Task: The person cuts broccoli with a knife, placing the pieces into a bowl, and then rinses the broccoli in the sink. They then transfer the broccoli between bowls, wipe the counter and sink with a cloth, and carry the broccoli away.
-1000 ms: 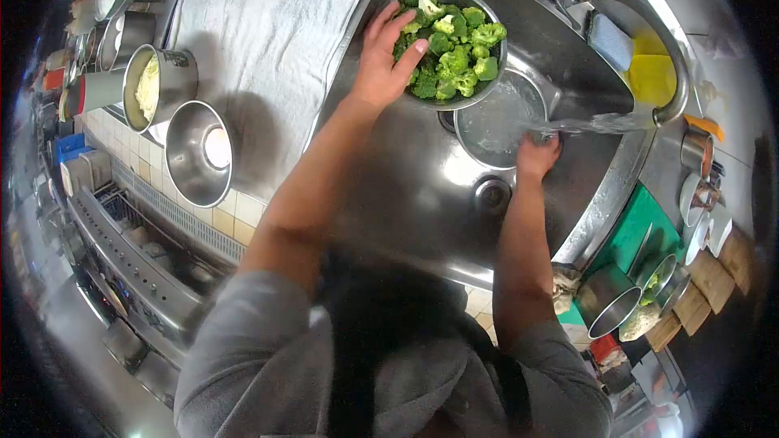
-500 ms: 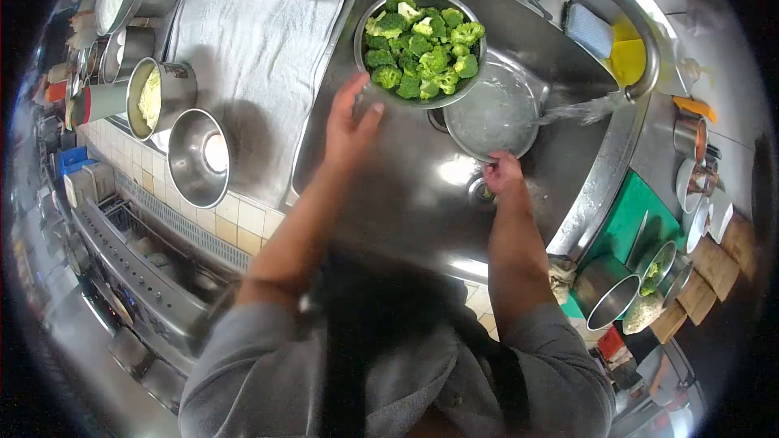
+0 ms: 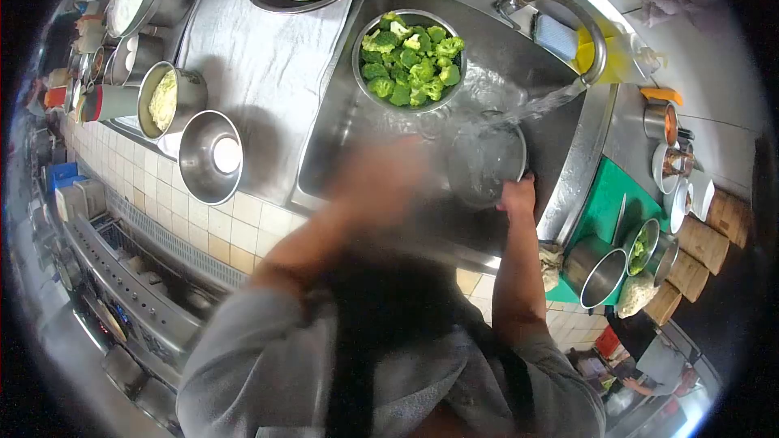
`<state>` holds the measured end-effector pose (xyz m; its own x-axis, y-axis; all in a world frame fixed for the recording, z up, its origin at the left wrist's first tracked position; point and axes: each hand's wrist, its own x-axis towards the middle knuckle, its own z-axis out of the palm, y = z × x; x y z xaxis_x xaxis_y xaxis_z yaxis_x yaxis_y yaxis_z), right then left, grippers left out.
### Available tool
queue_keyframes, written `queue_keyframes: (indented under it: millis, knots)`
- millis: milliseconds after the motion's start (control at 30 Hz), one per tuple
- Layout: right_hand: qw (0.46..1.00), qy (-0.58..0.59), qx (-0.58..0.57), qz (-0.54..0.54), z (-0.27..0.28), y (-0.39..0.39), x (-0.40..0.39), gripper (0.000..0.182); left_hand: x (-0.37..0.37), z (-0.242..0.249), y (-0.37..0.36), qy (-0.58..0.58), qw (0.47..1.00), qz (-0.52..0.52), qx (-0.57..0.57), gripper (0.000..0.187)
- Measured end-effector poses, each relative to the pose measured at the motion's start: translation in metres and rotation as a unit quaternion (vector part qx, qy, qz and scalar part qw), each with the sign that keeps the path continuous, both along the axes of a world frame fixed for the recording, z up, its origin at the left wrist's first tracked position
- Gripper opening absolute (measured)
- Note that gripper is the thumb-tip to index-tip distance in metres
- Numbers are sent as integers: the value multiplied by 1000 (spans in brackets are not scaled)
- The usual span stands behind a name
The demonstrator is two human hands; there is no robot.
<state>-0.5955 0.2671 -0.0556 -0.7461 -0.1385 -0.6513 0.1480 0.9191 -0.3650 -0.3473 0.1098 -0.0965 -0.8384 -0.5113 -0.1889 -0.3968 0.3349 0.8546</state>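
My right hand [image 3: 517,192] grips the near right rim of a metal bowl [image 3: 521,154] in the sink [image 3: 324,150]. A stream of water [image 3: 540,108] from the curved faucet [image 3: 599,40] runs into this bowl, and its inside looks splashed and blurred. My left hand [image 3: 385,181] is smeared by motion over the sink, left of the bowl; its fingers cannot be made out. Beyond it, a steel bowl [image 3: 365,91] full of broccoli florets [image 3: 414,61] rests at the back of the sink, touched by neither hand.
Left of the sink, an empty-looking steel bowl [image 3: 195,158] and a pot [image 3: 191,97] with pale shreds stand on the counter. Steel basins [image 3: 280,0] lie at the back. A green cutting board [image 3: 588,203] with a knife [image 3: 621,217] and pots is on the right. Another person [image 3: 661,369] appears lower right.
My left hand has moved away from the broccoli bowl, nearer my body. My right hand has drawn the other bowl closer, and the faucet stream now falls into it more fully.
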Motion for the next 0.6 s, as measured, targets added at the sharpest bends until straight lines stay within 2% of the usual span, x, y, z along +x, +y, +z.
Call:
queue_keyframes:
  millis: [33, 67, 100, 133, 167, 200, 233, 300, 367, 400, 433, 500, 533, 567, 600]
  knots:
    - [996, 37, 39, 71, 18, -1, 9, 60, -3, -12, 2, -14, 1000, -21, 19, 62]
    - [996, 38, 36, 74, 9, 15, 11, 60, -14, -45, 12, -48, 985, 75, 149, 67]
    - [963, 178, 7, 201, -9, 37, 9, 67, -24, -60, 18, -80, 943, 170, 276, 72]
    - [894, 314, -25, 318, -6, 43, 15, 76, -32, -40, 17, -78, 943, 174, 273, 72]
    - [893, 314, -29, 321, -2, 50, 18, 76, -39, -18, 16, -149, 920, 173, 318, 77]
    - [902, 274, -52, 330, 34, 42, 29, 79, -44, -2, 14, -219, 890, 169, 362, 82]
    - [909, 235, -72, 337, 59, 39, 39, 82, -46, 0, 14, -218, 891, 168, 361, 82]
    - [900, 251, -77, 349, 80, 41, 54, 86, -52, 1, 16, -221, 846, 176, 452, 87]
    - [886, 244, -86, 384, 102, 39, 67, 86, -54, -17, 18, -191, 837, 154, 489, 89]
    - [856, 296, -74, 418, 102, 43, 71, 90, -55, -15, 17, -162, 824, 135, 525, 91]
    - [855, 297, -77, 419, 107, 48, 73, 90, -55, -12, 20, -161, 826, 137, 523, 91]
    - [861, 301, -83, 403, 118, 53, 73, 90, -52, 1, 21, -47, 880, 149, 448, 90]
    - [840, 353, -81, 405, 117, 60, 71, 89, -46, 10, 18, -43, 882, 157, 443, 90]
    - [797, 420, -127, 416, 114, 68, 66, 85, -38, 20, 15, 56, 943, 31, 326, 89]
    - [780, 448, -158, 407, 117, 75, 64, 82, -34, 29, 12, 99, 960, -35, 260, 89]
